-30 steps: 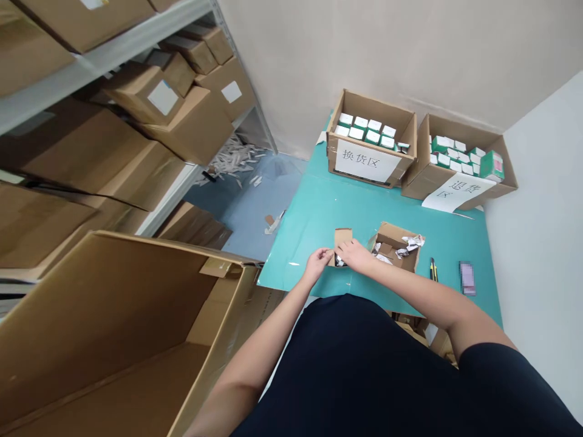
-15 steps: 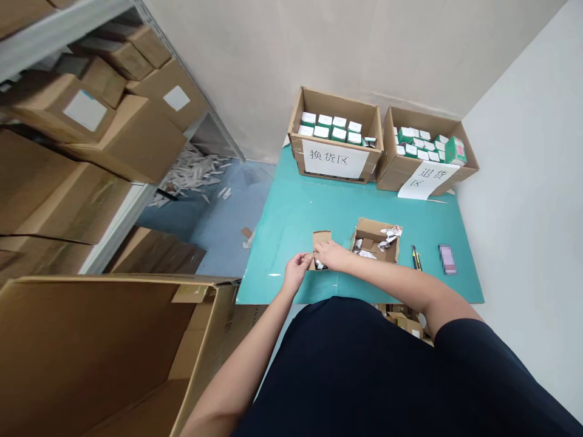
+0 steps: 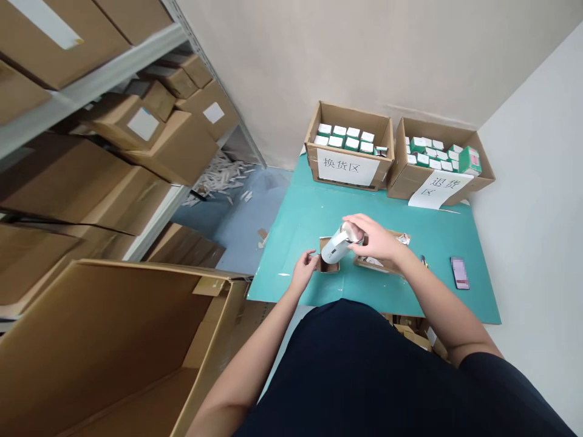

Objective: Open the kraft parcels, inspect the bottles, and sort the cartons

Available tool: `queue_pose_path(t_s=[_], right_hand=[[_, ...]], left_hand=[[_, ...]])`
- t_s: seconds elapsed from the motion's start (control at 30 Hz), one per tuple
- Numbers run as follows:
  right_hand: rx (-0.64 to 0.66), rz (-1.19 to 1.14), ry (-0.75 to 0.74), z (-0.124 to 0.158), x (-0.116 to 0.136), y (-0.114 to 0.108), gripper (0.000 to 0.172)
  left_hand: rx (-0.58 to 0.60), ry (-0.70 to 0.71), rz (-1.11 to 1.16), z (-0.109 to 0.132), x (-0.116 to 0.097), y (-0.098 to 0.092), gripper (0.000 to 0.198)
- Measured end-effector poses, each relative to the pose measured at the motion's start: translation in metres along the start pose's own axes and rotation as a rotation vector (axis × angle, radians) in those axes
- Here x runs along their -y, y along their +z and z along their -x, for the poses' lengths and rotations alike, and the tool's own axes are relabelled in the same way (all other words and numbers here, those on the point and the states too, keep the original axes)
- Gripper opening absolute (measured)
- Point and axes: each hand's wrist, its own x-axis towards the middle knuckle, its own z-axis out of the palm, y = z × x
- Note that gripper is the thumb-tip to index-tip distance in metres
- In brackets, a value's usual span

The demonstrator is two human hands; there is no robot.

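Over the smooth teal tabletop (image 3: 298,218), the left hand (image 3: 302,271) half-curls at the edge of a small open cardboard carton (image 3: 332,267), its grip unclear, while the right hand (image 3: 377,237) wraps its fingers around a pale, shiny-ended cylinder (image 3: 336,247) tilted at the carton's mouth. Beyond stand two open, straight-sided boxes (image 3: 357,114) before a plain greyish wall (image 3: 291,67).

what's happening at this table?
A person is handling a pale cylindrical container with a shiny end. The right hand grips that end, holding it tilted over a small open cardboard box; whether its lower end is inside is unclear. The left hand is at the box's left edge. An open carton with paper scraps sits beside it. Two labelled cartons of green-and-white boxes stand behind.
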Motion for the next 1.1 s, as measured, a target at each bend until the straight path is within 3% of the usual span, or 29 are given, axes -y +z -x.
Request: queue_pose_path(t_s=[0.13, 0.23, 0.33, 0.5, 0.6, 0.7, 0.77, 0.87, 0.93, 0.97, 1.1], right_hand=[[-0.177, -0.098, 0.002, 0.016, -0.009, -0.014, 0.057], [-0.228, -0.211, 0.020, 0.022, -0.014, -0.015, 0.057], [-0.262, -0.388, 0.044, 0.026, -0.017, -0.007, 0.059], [-0.252, -0.770, 0.097, 0.029, -0.025, 0.011, 0.078], [-0.130, -1.088, 0.130, 0.031, -0.031, 0.020, 0.085], [-0.034, -1.283, 0.185, 0.031, -0.032, 0.029, 0.074], [-0.100, -1.307, 0.242, 0.028, -0.031, 0.034, 0.067], [-0.288, -1.265, 0.302, 0.025, -0.030, 0.040, 0.061], [-0.322, -1.270, 0.297, 0.025, -0.031, 0.041, 0.062], [-0.293, -1.295, 0.286, 0.026, -0.031, 0.041, 0.063], [-0.090, -1.403, 0.261, 0.030, -0.033, 0.039, 0.069]], left_hand=[[-0.137, 0.303, -0.207, 0.023, -0.036, -0.010, 0.050], [-0.011, 0.513, -0.310, 0.043, -0.074, -0.004, 0.059], [0.182, 0.573, -0.334, 0.059, -0.104, 0.018, 0.087], [0.247, 0.359, -0.156, 0.072, -0.120, 0.049, 0.088], [0.468, 0.168, 0.138, 0.077, -0.120, 0.050, 0.091], [0.692, 0.027, 0.359, 0.082, -0.121, 0.050, 0.091], [0.629, 0.037, 0.314, 0.086, -0.121, 0.054, 0.092], [0.332, 0.126, 0.074, 0.089, -0.120, 0.061, 0.093], [0.261, 0.122, 0.051, 0.091, -0.120, 0.062, 0.091], [0.318, 0.090, 0.111, 0.092, -0.120, 0.060, 0.089], [0.793, -0.094, 0.476, 0.095, -0.119, 0.052, 0.089]])
